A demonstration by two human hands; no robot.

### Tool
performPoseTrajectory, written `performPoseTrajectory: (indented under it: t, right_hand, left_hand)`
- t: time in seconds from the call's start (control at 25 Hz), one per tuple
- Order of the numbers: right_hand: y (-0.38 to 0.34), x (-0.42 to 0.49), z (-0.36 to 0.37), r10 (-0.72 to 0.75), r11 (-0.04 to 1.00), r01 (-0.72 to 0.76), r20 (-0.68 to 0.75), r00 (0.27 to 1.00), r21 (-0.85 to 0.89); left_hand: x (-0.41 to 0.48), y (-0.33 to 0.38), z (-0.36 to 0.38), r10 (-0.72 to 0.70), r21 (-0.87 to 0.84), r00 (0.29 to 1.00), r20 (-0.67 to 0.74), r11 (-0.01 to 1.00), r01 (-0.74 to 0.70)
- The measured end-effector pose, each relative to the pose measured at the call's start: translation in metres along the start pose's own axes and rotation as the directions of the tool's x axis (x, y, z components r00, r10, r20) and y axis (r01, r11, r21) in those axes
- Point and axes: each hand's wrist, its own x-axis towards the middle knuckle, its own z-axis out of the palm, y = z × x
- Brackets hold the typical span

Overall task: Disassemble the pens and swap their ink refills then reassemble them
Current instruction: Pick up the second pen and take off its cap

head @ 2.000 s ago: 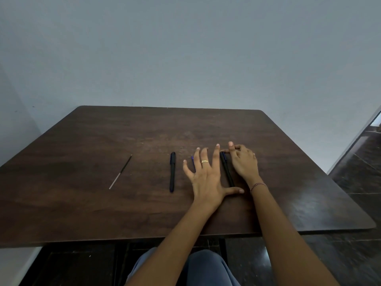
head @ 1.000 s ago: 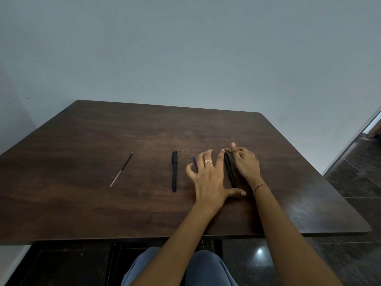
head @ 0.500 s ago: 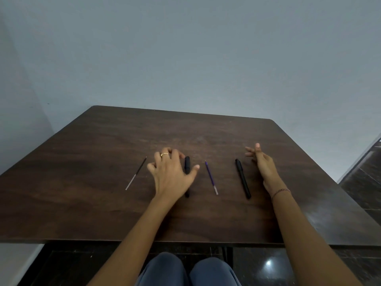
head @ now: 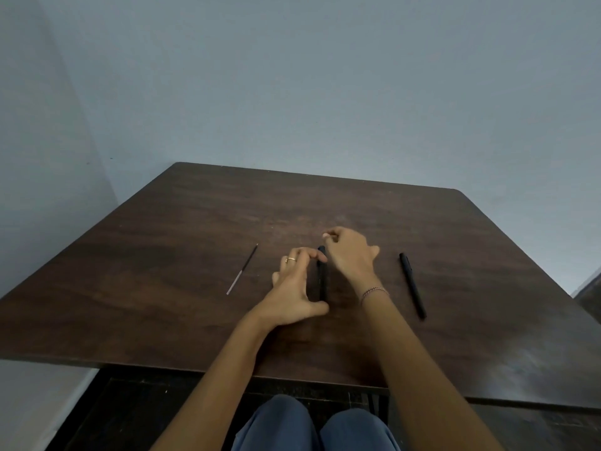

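A black pen [head: 322,278] lies lengthwise at the middle of the dark wooden table [head: 182,320]. My left hand [head: 292,288] spans it, with the thumb at its near end and the fingertips at its far end. My right hand [head: 351,255] hovers just right of the pen's far end with curled fingers; whether it holds anything is hidden. A second black pen [head: 412,284] lies further right, apart from both hands. A thin black-and-white ink refill [head: 242,270] rests on the left. The purple refill is out of sight behind my right hand and wrist.
The table's near edge [head: 292,377] runs just above my knees. A plain grey-blue wall stands behind the table, and dark floor shows at the right.
My right hand has left the right pen and moved left over the purple refill, close to the middle pen. My left hand now has its thumb and fingers at that pen's two ends.
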Motion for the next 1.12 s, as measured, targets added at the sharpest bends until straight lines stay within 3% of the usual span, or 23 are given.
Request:
performPoseTrajectory:
  t: [0.12,0.28,0.48,0.56,0.64,0.76,0.88,1.0,1.12]
  right_hand:
    - [0.000,-0.003,0.005,-0.032,0.989,0.037,0.033,0.999,-0.141]
    - [0.008,0.003,0.004,-0.051,0.997,0.056,0.118,0.992,-0.043]
    - [0.008,0.010,0.008,-0.074,0.995,0.085,0.168,0.983,-0.056]
    - [0.009,0.009,0.010,-0.082,0.997,0.082,0.141,0.987,0.006]
    - [0.011,0.004,0.011,-0.072,0.979,0.050,0.111,0.991,0.198]
    - [0.013,-0.009,0.015,-0.060,0.871,0.009,0.088,0.994,0.490]
    - [0.014,-0.020,0.018,-0.083,0.662,0.087,-0.042,0.996,0.744]
    - [0.013,-0.026,0.011,-0.073,0.417,0.165,-0.148,0.986,0.894]
    - [0.014,-0.030,0.007,-0.053,0.309,0.195,-0.188,0.981,0.931]
  left_hand:
    - [0.001,-0.001,0.001,0.000,0.071,1.000,0.029,0.997,-0.002]
    - [0.003,-0.003,0.003,0.026,0.176,0.997,0.067,0.984,-0.038]
    - [0.003,-0.003,0.005,0.033,0.170,0.998,0.045,0.985,-0.040]
    - [0.002,-0.003,0.005,0.033,0.155,0.999,0.015,0.987,-0.035]
    - [0.002,-0.005,0.005,0.019,0.145,1.000,-0.021,0.989,-0.015]
    - [0.002,-0.005,0.007,0.028,0.137,0.998,-0.050,0.990,-0.021]
    - [0.000,-0.004,0.005,0.045,0.074,0.998,-0.032,0.996,-0.042]
    - [0.001,-0.001,0.003,-0.005,-0.274,0.999,-0.035,0.962,-0.004]
    - [0.013,0.004,0.008,-0.102,-0.566,0.984,-0.146,0.825,0.002]
